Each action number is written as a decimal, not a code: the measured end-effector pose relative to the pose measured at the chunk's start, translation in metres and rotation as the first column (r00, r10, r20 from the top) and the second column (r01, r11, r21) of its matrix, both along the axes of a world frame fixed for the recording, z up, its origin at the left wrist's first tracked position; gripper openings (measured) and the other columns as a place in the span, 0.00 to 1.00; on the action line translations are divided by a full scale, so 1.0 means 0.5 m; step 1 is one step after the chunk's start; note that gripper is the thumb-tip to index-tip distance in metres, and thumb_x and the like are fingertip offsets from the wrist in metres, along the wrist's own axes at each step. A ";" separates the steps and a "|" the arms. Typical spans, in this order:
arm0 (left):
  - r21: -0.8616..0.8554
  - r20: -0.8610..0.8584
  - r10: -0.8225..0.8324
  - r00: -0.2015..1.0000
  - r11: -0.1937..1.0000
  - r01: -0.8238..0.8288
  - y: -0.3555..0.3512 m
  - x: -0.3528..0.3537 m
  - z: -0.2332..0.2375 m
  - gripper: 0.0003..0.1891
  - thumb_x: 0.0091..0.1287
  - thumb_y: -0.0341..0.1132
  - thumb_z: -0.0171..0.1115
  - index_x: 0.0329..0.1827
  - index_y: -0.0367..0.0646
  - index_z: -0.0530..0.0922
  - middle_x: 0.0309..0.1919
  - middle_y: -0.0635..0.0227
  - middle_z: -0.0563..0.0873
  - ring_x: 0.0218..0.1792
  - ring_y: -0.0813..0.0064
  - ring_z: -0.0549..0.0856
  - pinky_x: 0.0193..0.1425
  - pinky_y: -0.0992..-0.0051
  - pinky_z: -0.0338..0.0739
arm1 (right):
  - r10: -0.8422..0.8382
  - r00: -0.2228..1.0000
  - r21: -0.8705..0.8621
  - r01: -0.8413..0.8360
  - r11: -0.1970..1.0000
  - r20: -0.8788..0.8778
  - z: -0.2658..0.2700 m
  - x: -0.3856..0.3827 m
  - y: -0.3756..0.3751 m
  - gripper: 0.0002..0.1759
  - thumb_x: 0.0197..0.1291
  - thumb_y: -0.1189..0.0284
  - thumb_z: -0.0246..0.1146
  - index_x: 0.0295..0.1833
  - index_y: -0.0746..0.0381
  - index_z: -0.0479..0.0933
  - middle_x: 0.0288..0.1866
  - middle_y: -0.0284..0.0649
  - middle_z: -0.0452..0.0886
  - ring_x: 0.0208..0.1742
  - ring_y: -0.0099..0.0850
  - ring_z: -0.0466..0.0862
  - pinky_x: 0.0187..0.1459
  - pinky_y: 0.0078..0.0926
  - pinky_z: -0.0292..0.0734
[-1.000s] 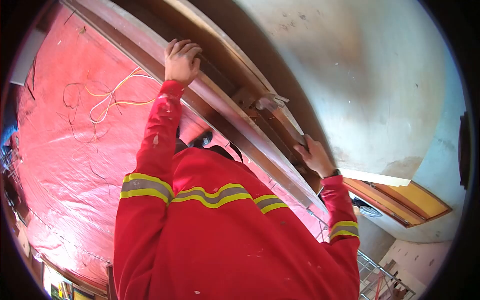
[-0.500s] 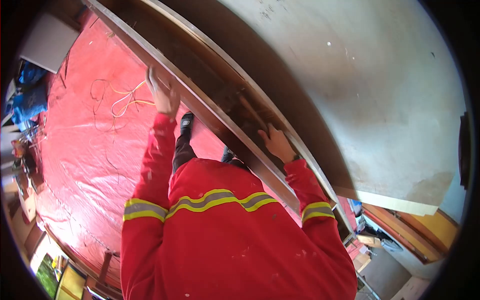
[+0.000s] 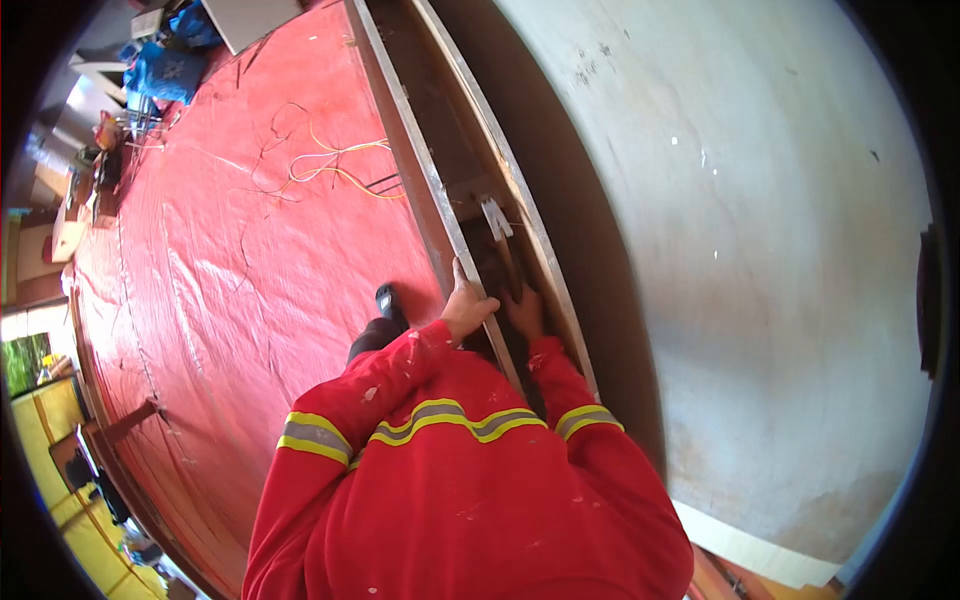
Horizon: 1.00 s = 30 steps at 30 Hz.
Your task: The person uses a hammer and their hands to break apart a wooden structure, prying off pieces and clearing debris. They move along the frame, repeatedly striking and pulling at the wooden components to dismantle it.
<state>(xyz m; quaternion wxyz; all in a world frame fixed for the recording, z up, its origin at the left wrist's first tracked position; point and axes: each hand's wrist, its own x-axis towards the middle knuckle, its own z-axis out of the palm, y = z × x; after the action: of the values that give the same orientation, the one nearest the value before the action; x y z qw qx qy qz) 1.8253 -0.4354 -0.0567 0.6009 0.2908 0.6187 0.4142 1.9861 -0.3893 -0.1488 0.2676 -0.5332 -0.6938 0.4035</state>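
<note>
A long, narrow wooden trough [image 3: 418, 120] with two raised side boards runs down from the top of the view to my body. My left hand [image 3: 466, 304] grips the top edge of its left board, the thumb lying over the edge. Inside the trough, my right hand [image 3: 526, 312] is closed around the lower handle of a claw hammer [image 3: 505, 248]. The hammer's wooden handle points away from me, and its pale forked head lies close to the right board. The right hand's fingers are partly in shadow.
Red plastic sheeting [image 3: 260, 270] covers the floor to the left, with loose orange and white cords [image 3: 335, 165] on it. A large pale panel [image 3: 760, 250] stands at the right. Blue bags [image 3: 165, 72] and clutter line the far left. My shoe [image 3: 390, 300] is beside the trough.
My left hand has moved down along the left board, nearer my body. My right hand has closed on the hammer handle, and the hammer's head now shows. The view has turned.
</note>
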 end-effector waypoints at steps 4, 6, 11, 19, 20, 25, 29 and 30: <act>0.038 0.111 -0.063 0.992 0.998 0.059 -0.004 -0.007 -0.033 0.62 0.54 0.29 0.67 0.68 0.25 0.17 0.50 0.52 0.78 0.47 0.65 0.81 0.57 0.71 0.75 | 0.029 0.999 0.072 -0.030 0.997 0.017 -0.032 -0.009 0.013 0.18 0.59 0.65 0.68 0.45 0.70 0.80 0.35 0.54 0.85 0.39 0.45 0.87 0.39 0.39 0.77; 0.050 0.091 -0.037 0.995 0.998 0.033 -0.009 -0.004 -0.021 0.62 0.54 0.30 0.66 0.67 0.24 0.15 0.41 0.57 0.81 0.38 0.67 0.82 0.49 0.70 0.78 | 0.032 0.986 0.040 -0.026 0.999 -0.165 0.085 -0.047 0.031 0.15 0.59 0.66 0.67 0.40 0.70 0.79 0.31 0.48 0.84 0.33 0.40 0.85 0.36 0.38 0.76; 0.183 -0.031 0.042 0.999 0.983 -0.035 -0.021 0.015 -0.082 0.41 0.55 0.32 0.66 0.62 0.19 0.49 0.24 0.64 0.80 0.26 0.72 0.79 0.34 0.67 0.76 | 0.170 0.789 0.362 0.070 0.929 -0.590 0.318 -0.121 0.127 0.08 0.62 0.71 0.61 0.38 0.62 0.70 0.22 0.36 0.74 0.21 0.25 0.74 0.26 0.27 0.72; 0.113 -0.220 -0.075 0.973 0.988 0.101 0.001 0.003 -0.073 0.51 0.56 0.32 0.65 0.69 0.25 0.33 0.22 0.65 0.75 0.25 0.74 0.77 0.34 0.74 0.78 | 0.529 0.475 0.645 0.113 0.756 -0.703 0.534 -0.190 0.194 0.09 0.67 0.64 0.52 0.34 0.55 0.65 0.26 0.34 0.69 0.24 0.30 0.69 0.28 0.31 0.70; 0.136 -0.287 -0.125 0.950 0.976 0.170 -0.007 0.004 -0.084 0.44 0.56 0.33 0.65 0.65 0.24 0.43 0.20 0.64 0.75 0.24 0.73 0.78 0.35 0.71 0.78 | 0.120 0.934 0.619 0.124 0.776 -0.337 0.350 -0.133 0.163 0.08 0.62 0.66 0.57 0.42 0.58 0.72 0.32 0.40 0.77 0.32 0.39 0.78 0.36 0.41 0.76; 0.213 -0.368 -0.144 0.919 0.948 0.234 0.023 -0.031 -0.067 0.11 0.59 0.37 0.61 0.24 0.40 0.77 0.17 0.60 0.77 0.23 0.61 0.79 0.59 0.35 0.62 | 0.131 0.956 0.061 -0.152 0.987 0.261 0.115 -0.072 0.070 0.25 0.56 0.62 0.65 0.47 0.75 0.77 0.36 0.66 0.80 0.44 0.62 0.80 0.45 0.50 0.78; 0.318 -0.904 -0.039 0.427 0.606 0.729 -0.002 -0.021 -0.135 0.06 0.60 0.32 0.58 0.25 0.51 0.79 0.13 0.69 0.71 0.23 0.67 0.80 0.64 0.20 0.29 | 0.077 0.996 0.142 -0.082 0.986 0.042 0.196 -0.090 0.052 0.21 0.59 0.64 0.64 0.44 0.75 0.77 0.34 0.65 0.80 0.41 0.61 0.81 0.40 0.50 0.78; 0.406 -0.737 -0.134 0.663 0.697 0.592 0.001 -0.019 -0.155 0.06 0.60 0.33 0.59 0.25 0.51 0.79 0.13 0.69 0.71 0.23 0.67 0.80 0.65 0.22 0.25 | 0.040 0.996 0.170 -0.052 0.984 0.075 0.194 -0.089 0.050 0.19 0.61 0.64 0.63 0.41 0.73 0.77 0.31 0.64 0.80 0.38 0.61 0.81 0.37 0.50 0.76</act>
<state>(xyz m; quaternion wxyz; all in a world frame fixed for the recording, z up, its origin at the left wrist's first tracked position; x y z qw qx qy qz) 1.8156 -0.4351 -0.1343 0.2877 0.7208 0.5408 0.3244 1.9415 -0.3642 -0.0517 0.2782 -0.5058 -0.7473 0.3289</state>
